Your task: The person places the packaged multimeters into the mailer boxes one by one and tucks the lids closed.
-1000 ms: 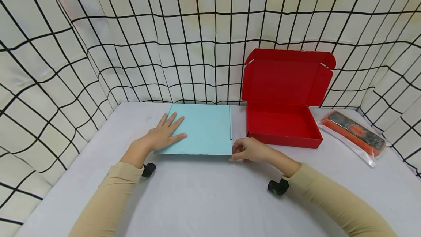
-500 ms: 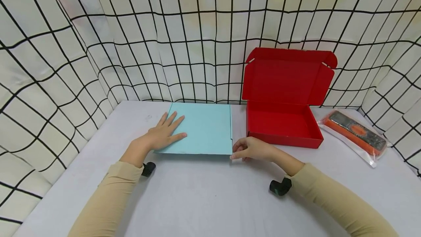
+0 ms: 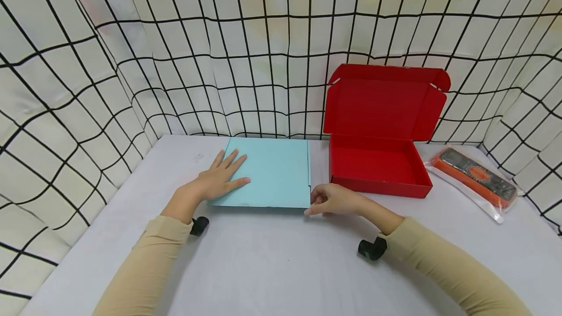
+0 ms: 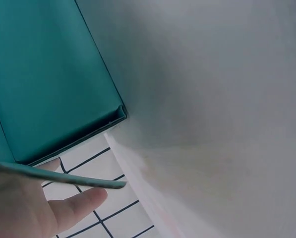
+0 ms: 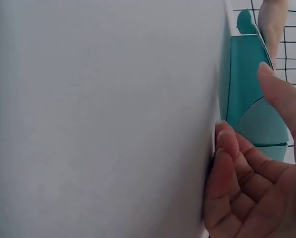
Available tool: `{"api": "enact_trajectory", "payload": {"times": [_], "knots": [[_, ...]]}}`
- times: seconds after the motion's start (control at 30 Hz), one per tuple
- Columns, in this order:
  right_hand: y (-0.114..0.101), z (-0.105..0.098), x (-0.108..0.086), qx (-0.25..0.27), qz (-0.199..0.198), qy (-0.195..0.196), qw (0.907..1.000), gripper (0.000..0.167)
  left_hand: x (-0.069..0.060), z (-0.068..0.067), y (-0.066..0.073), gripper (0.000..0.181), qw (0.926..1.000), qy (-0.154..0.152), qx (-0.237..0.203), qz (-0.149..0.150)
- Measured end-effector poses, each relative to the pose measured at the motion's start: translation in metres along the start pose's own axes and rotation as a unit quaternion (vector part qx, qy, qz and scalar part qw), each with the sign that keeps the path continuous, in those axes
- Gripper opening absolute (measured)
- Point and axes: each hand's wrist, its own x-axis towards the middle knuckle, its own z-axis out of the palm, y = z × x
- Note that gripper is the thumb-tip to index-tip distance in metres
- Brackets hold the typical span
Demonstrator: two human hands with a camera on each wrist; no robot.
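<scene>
A light blue box [image 3: 272, 174] lies on the table with its lid down; the left wrist view shows a gap between the lid's edge [image 4: 83, 181] and the box body [image 4: 48, 74]. My left hand [image 3: 217, 179] rests on the lid's left part, fingers spread. At the front right corner is my right hand [image 3: 333, 200]. In the right wrist view its thumb is stretched toward the lid edge, apart from the bent fingers [image 5: 227, 168], beside a rounded blue flap [image 5: 264, 124]. Whether it touches the flap is unclear.
A red box [image 3: 377, 160] with its lid raised stands right of the blue box. Farther right lies an orange and grey device [image 3: 476, 174] in a clear bag. Black-gridded white cloth [image 3: 263, 62] encloses the back and sides of the white table [image 3: 281, 267].
The right hand has shifted very slightly left at the corner since half a second ago. The left hand keeps its place on the lid, and both boxes stand as before.
</scene>
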Motion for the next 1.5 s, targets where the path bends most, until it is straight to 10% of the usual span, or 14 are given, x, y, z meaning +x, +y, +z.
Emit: {"api": "enact_trajectory", "payload": {"times": [0.27, 0.53, 0.8, 1.5], "knots": [[-0.007, -0.007, 0.0, -0.069, -0.004, 0.029, 0.9972, 0.053, 0.002, 0.001, 0.0, 0.086, 0.9999, -0.004, -0.009, 0.004], [-0.015, -0.013, 0.003, -0.028, -0.018, 0.046, 0.9984, 0.071, 0.002, -0.001, 0.0, 0.089, 1.0, -0.001, -0.006, 0.005], [-0.01, -0.013, 0.017, -0.056, -0.04, 0.005, 0.9976, 0.111, 0.001, -0.001, 0.003, 0.081, 1.0, -0.005, -0.006, 0.001], [-0.02, -0.007, 0.032, -0.095, 0.004, -0.004, 0.9954, 0.119, 0.015, -0.008, -0.014, 0.081, 0.999, -0.014, -0.036, 0.021]]}}
